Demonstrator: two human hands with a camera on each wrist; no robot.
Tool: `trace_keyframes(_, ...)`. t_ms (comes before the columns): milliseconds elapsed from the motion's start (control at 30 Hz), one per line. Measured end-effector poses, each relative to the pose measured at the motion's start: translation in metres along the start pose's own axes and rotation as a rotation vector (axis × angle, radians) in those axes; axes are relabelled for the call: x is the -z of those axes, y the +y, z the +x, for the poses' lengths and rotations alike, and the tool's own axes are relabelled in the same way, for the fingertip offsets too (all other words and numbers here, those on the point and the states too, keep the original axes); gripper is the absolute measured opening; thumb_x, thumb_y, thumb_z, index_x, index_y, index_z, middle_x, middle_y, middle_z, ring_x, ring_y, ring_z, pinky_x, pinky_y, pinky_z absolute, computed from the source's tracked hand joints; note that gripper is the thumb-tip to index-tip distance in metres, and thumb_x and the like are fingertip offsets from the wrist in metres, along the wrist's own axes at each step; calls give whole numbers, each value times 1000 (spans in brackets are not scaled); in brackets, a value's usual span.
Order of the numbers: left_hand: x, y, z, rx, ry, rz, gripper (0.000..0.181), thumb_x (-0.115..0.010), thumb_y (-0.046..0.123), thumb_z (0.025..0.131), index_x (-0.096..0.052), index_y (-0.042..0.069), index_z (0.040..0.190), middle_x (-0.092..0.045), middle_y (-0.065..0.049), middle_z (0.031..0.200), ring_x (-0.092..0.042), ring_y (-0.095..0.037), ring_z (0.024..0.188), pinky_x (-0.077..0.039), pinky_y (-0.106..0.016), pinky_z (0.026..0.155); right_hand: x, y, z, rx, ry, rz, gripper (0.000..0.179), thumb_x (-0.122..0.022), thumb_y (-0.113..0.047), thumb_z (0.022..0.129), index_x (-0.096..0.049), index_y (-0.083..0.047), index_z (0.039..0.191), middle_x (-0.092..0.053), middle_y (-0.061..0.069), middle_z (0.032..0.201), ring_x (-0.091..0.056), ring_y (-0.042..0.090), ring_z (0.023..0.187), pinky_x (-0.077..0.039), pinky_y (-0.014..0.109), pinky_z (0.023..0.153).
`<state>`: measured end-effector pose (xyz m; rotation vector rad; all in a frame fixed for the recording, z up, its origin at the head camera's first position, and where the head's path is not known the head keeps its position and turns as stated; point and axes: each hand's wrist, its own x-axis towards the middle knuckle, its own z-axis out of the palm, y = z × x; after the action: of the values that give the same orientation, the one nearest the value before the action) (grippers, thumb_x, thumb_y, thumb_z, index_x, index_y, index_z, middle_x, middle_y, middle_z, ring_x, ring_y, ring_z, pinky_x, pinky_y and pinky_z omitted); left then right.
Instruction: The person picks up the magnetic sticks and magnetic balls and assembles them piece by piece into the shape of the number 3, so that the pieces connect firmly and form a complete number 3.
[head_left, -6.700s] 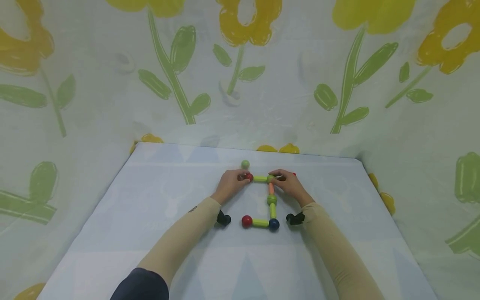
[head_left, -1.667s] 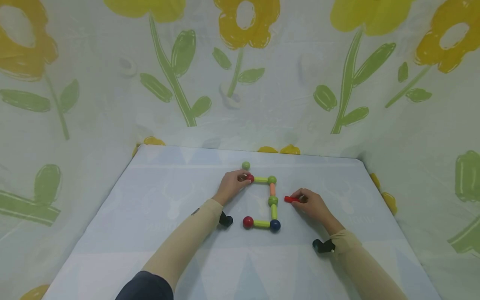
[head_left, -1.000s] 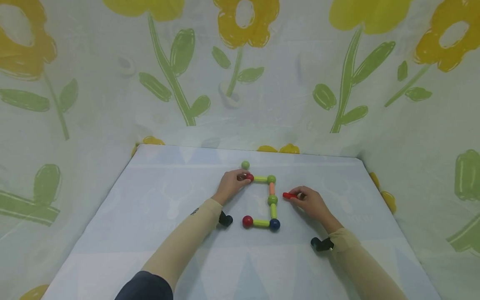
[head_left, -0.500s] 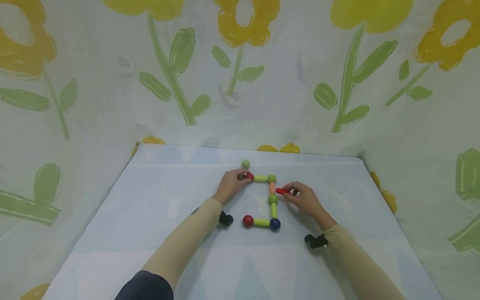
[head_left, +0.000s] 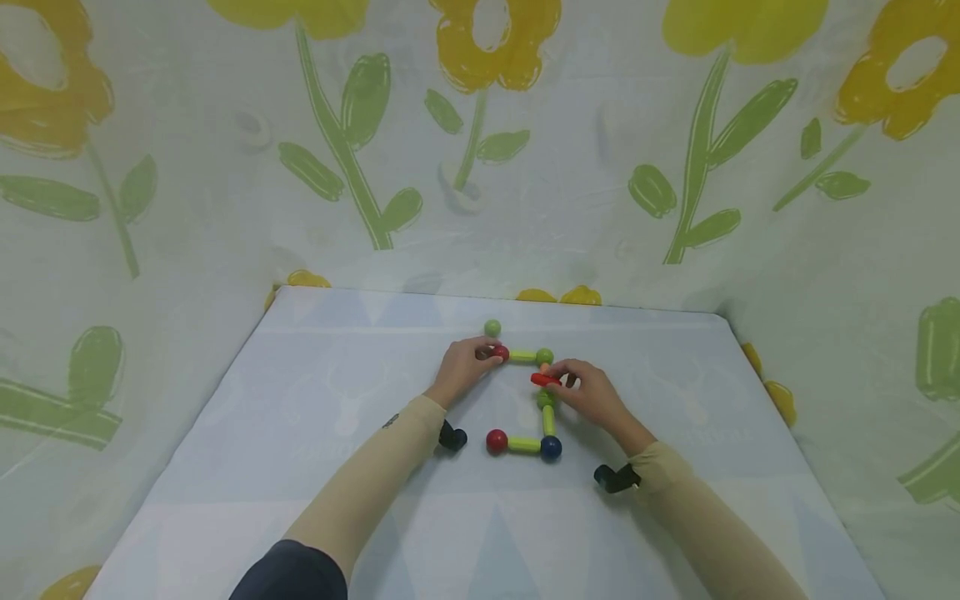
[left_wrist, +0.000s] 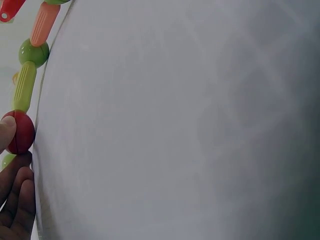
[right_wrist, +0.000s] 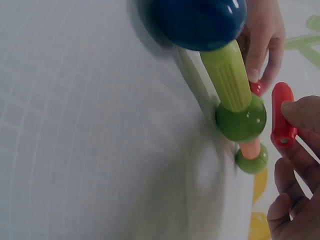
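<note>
My left hand [head_left: 459, 369] pinches a red ball [left_wrist: 24, 134] at the far left end of a chain of magnetic balls and rods. From that ball runs a yellow-green rod [head_left: 522, 356] to a green ball [head_left: 544, 357]. An orange rod [left_wrist: 44, 25] links it to a second green ball [right_wrist: 242, 118]. Between thumb and fingers, my right hand [head_left: 592, 396] holds a short red rod [right_wrist: 283, 112], apart from the chain in the right wrist view. In the head view it partly covers the orange rod.
Nearer me, the chain continues through another yellow-green rod [head_left: 549, 421] to a blue ball [head_left: 551, 448], then left to a red ball [head_left: 497, 442]. A loose green ball [head_left: 492, 327] sits beyond my left hand. The white table [head_left: 300, 467] ends at a flowered cloth wall [head_left: 570, 167].
My right hand let go of the chain's far green ball and picked up the red rod. Lately it has carried the rod left over the chain. My left hand stays on the red ball.
</note>
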<state>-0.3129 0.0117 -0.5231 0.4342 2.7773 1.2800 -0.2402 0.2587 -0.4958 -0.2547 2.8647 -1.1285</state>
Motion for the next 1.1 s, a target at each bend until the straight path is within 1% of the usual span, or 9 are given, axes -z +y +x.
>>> trace_keyframes(133,0,0,-1,-10,5,4,35,-75,30,94,-72,19,127,-73,1,107,-64,-16,98,-52,-34,93,-6,-3,3,2,-21,-1,25,-76,-20,92,-72,-15,117,-68,1,110,-54,22,95,-47,33,75)
trace_keyframes(233,0,0,-1,-18,7,4,35,-75,30,94,-72,19,127,-73,1,107,-64,-16,98,-52,-35,93,-11,-6,4,11,-31,-5,23,-76,-19,92,-73,-17,115,-68,-1,106,-53,22,95,-46,34,75)
trace_keyframes(433,-2,-3,0,-21,4,5,35,-75,31,94,-72,19,127,-73,1,108,-64,-16,98,-51,-34,94,-20,-9,9,22,-42,-18,21,-78,-18,91,-75,-20,112,-69,-6,100,-53,21,94,-47,37,82)
trace_keyframes(567,-2,-3,1,-29,14,4,34,-75,31,94,-72,18,125,-73,1,105,-64,-16,96,-51,-35,92,-24,-9,11,50,-53,-24,20,-79,-19,90,-75,-20,109,-68,-7,99,-53,20,93,-46,37,82)
trace_keyframes(700,-2,-2,1,-38,18,8,34,-76,30,93,-73,18,125,-73,1,104,-64,-16,95,-51,-35,92,-26,-10,9,65,-51,-32,18,-80,-19,89,-77,-20,107,-67,-7,96,-51,20,91,-43,36,79)
trace_keyframes(767,-2,-2,1,-37,16,10,34,-76,30,93,-73,18,125,-73,1,105,-64,-16,95,-51,-35,92,-26,-11,8,59,-51,-37,18,-81,-19,88,-77,-21,106,-66,-7,96,-50,20,90,-42,35,78)
trace_keyframes(1100,-2,-3,1,-29,17,22,34,-76,29,93,-72,18,125,-73,0,105,-64,-16,96,-52,-34,92,-27,-11,10,73,-72,-74,17,-81,-18,89,-80,-22,106,-69,-11,93,-49,18,87,-39,34,77)
